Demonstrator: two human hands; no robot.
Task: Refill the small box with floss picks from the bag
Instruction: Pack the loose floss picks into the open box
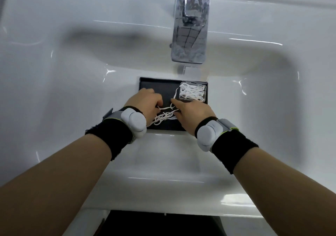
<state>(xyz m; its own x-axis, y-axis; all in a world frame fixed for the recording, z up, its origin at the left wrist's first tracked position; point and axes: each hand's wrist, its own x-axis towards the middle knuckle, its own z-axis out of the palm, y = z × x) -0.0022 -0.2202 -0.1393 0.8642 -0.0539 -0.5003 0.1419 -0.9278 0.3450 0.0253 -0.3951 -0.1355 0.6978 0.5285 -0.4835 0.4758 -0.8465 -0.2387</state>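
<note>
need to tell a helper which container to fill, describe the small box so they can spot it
Below the chrome faucet, a black tray sits on the sink's front rim. The small box lies in its far right corner: clear plastic, packed with white floss picks, unlike the loose pile between the hands.
</note>
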